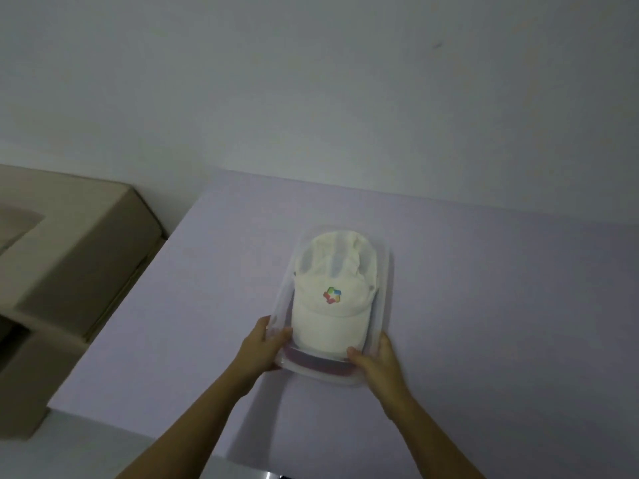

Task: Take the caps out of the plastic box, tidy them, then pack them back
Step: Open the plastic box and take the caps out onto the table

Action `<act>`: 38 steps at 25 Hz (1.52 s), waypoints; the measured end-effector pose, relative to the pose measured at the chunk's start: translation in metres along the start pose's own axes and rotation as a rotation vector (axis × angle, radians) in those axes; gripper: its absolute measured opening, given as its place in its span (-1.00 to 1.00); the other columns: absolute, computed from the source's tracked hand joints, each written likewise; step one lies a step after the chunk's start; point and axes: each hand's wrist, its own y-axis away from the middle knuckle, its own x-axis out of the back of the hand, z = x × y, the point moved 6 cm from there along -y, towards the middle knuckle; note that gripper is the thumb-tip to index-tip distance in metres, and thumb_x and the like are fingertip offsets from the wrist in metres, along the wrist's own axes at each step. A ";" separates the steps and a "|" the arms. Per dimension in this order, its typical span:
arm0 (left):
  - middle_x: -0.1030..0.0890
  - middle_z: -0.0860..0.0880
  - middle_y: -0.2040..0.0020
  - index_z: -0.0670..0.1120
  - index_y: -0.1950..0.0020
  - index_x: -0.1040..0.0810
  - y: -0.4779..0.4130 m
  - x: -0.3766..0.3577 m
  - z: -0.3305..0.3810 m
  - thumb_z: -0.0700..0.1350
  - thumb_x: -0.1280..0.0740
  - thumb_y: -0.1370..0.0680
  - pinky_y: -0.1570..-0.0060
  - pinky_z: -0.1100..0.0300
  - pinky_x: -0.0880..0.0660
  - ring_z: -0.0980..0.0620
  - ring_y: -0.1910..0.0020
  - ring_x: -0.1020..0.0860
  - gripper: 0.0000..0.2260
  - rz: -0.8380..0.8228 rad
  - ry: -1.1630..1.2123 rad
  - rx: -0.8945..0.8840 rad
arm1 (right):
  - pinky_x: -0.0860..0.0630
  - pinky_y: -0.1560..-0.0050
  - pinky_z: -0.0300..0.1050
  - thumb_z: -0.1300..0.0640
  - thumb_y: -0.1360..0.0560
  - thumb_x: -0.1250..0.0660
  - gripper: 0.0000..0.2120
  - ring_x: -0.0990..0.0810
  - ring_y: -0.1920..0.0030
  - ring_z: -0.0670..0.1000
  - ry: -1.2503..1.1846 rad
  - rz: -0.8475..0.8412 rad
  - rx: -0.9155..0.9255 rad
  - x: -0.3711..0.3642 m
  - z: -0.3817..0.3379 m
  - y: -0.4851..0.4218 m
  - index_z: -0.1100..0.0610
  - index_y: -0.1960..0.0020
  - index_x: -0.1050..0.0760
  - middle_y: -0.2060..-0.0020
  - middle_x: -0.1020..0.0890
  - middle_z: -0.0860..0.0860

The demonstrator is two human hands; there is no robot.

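Both hands (left hand (pixel 260 344), right hand (pixel 377 361)) grip plastic box (pixel 382 299) near edge.

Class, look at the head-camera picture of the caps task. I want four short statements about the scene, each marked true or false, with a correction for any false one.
1. Both hands grip the plastic box. True: left hand, right hand.
2. The white cap lies on the table beside the box. False: it sits inside the box.
3. A dark red brim shows under the white cap. True.
4. The cap is plain. False: it has a multicoloured logo.
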 end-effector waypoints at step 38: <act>-0.38 -0.05 0.23 -0.22 -0.05 -0.39 0.037 -0.176 0.008 0.10 -0.40 -0.45 0.39 0.28 -0.33 0.08 0.28 -0.39 -0.57 0.035 -0.139 0.260 | -0.42 -0.26 -0.02 -0.09 -0.40 -0.40 -0.29 -0.44 -0.26 0.04 -0.050 0.192 0.001 0.178 0.054 0.019 0.01 -0.45 -0.17 -0.31 -0.43 -0.01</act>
